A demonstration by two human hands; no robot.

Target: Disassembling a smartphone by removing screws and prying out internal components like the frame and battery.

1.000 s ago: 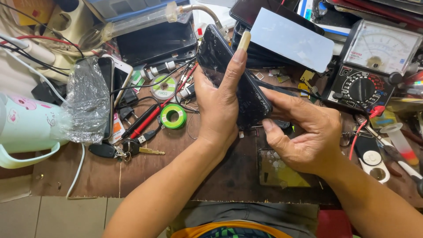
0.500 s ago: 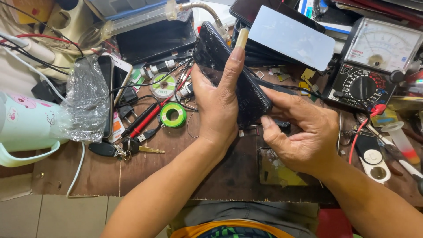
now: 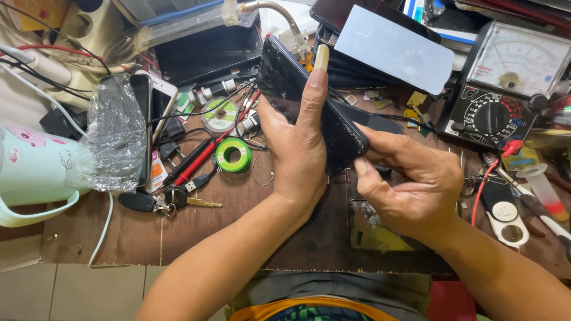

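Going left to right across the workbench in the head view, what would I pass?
Pale mug → crumpled plastic bag → green tape roll → left hand → black phone → right hand → dial meter.

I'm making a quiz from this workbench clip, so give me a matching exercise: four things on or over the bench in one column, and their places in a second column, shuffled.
Things:
1. black phone
2. green tape roll
3. analog multimeter
4. plastic-wrapped mug

Places:
A. far right of the bench, at the back
B. left edge of the bench
C. held between the left hand and right hand
D. flat on the wood, just left of the left hand

Pairs: 1-C, 2-D, 3-A, 4-B
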